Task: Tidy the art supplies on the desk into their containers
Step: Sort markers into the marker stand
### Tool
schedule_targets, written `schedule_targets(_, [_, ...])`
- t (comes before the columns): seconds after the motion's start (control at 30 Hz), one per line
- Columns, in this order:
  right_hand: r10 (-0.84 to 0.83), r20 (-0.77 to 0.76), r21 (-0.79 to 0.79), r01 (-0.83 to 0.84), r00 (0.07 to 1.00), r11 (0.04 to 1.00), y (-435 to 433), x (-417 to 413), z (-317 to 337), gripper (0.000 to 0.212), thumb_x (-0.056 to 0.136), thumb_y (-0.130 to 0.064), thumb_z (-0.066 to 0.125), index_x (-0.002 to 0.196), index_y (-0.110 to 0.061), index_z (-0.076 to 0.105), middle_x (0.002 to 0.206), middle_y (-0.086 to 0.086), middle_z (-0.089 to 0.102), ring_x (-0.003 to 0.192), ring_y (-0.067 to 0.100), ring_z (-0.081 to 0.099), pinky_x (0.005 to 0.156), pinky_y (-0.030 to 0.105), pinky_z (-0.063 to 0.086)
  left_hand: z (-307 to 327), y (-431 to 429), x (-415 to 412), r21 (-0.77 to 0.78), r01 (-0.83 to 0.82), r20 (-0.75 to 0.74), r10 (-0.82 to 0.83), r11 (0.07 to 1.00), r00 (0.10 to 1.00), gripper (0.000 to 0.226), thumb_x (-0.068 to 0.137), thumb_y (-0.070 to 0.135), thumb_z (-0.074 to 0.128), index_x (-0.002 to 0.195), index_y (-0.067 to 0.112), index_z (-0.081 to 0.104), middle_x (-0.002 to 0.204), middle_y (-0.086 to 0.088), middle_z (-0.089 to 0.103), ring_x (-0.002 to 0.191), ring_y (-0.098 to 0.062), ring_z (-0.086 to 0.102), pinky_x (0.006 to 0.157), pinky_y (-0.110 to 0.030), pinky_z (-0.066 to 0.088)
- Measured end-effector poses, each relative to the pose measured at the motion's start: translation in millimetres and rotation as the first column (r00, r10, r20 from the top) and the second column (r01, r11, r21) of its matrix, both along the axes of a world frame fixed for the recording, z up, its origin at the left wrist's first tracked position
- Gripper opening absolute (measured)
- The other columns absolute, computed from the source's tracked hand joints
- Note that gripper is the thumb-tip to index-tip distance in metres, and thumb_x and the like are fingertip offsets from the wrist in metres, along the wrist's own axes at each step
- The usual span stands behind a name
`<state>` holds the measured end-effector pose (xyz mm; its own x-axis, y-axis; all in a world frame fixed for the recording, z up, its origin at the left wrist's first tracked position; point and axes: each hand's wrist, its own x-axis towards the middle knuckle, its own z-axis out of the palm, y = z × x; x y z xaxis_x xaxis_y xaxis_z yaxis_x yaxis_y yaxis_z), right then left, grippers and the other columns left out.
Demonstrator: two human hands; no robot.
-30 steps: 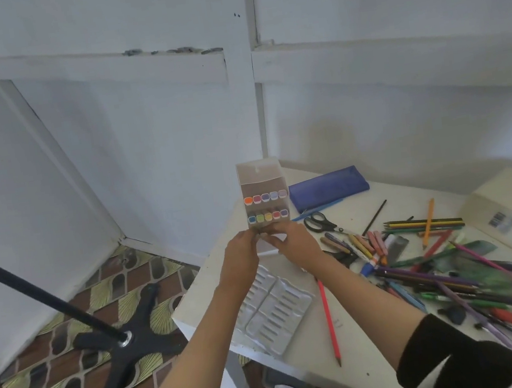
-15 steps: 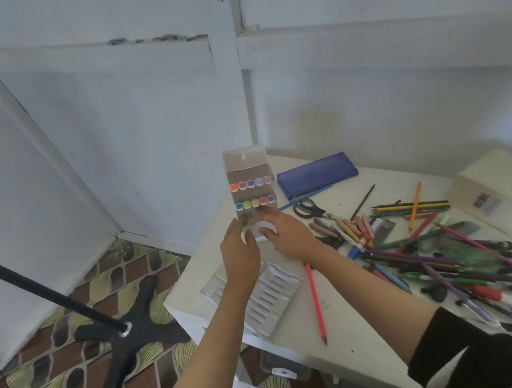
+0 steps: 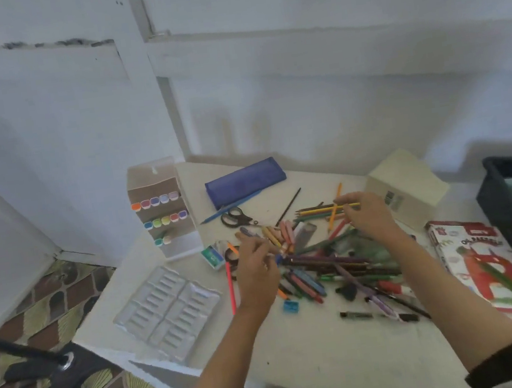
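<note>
The pencil case (image 3: 245, 180) is blue, the floor (image 3: 19, 309) brown-and-green patterned, the crate (image 3: 505, 219) seemingly black.

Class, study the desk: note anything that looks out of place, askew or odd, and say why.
The pencils and crayons lie in a crisscrossed heap, outside any container. The upright marker case has two full rows, but its bottom row is mostly empty. The clear tray lies with bare slots.
</note>
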<state>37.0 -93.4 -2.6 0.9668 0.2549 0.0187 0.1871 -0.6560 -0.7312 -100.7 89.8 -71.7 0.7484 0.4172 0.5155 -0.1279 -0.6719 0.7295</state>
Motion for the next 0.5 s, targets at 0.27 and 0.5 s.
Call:
schedule_targets(0.27, [0.037, -0.095, -0.361, -0.069, 0.995, 0.930, -59.9, 37.8, -9.5, 0.033, 0.094, -0.006, 0.042, 0.120, -0.014, 0.061, 0.097, 0.009, 0.063, 0.078, 0.018, 0.058, 0.058, 0.018, 0.031, 4.1, -61.1, 85.1, 0.216, 0.257, -0.355, -0.169, 0.942, 0.919, 0.033, 0.077, 0.005, 0.048, 0.102, 0.014, 0.068, 0.110, -0.004, 0.061, 0.106, -0.026, 0.050, 0.098, -0.044, 0.036])
schedule_targets(0.5, [0.147, -0.162, -0.352, -0.196, 0.976, 0.915, -48.5, 55.9, -32.8, 0.030, 0.092, -0.008, 0.045, 0.116, -0.013, 0.062, 0.114, 0.013, 0.064, 0.096, 0.026, 0.058, 0.080, 0.031, 0.044, 5.8, -81.3, 130.7, 0.309, 0.502, -0.738, -0.129, 0.808, 0.663, 0.046, 0.102, 0.029, 0.032, 0.148, 0.026, 0.028, 0.158, 0.007, 0.016, 0.146, -0.018, 0.008, 0.113, -0.058, 0.016])
